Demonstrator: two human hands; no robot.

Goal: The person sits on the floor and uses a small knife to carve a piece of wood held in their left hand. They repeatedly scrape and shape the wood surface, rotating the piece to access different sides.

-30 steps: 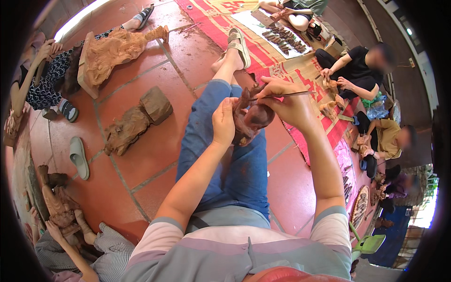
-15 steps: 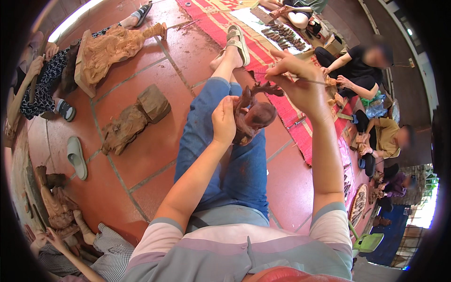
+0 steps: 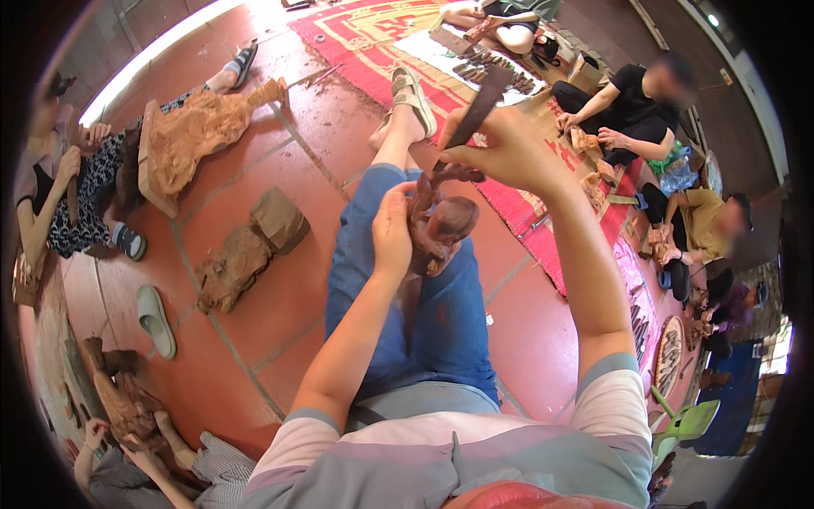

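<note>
The person sits on the floor with legs in blue jeans [image 3: 424, 339] stretched toward 12 o'clock. On the lap stands a small dark wooden carving [image 3: 441, 225], its long axis running from the thigh up toward 12 o'clock and a little to the right, the rounded bulk low and the twisted, knobby end at the top. The left hand [image 3: 392, 233] is curled around the carving's left side, thumb up along it, holding it steady. The right hand [image 3: 509, 153] sits at the carving's upper end, at about 1 o'clock from it, fingers pinched on a slim dark carving tool [image 3: 476, 110] whose shaft slants up toward 12 o'clock; the lower tip meets the top of the carving.

The floor [image 3: 280, 288] is of large red-brown tiles. At 9 o'clock from the lap lies a rough-hewn wooden block [image 3: 250, 250], with a pale sandal [image 3: 155, 320] beyond it at 8 o'clock. At 11 o'clock a large pale carved figure [image 3: 199, 131] lies on its side, beside a seated person in a patterned dress [image 3: 76, 204].

At 12 o'clock a red patterned mat [image 3: 365, 42] carries a row of chisels [image 3: 487, 64]. At 2 o'clock other people [image 3: 632, 110] sit working on small pieces of wood.
</note>
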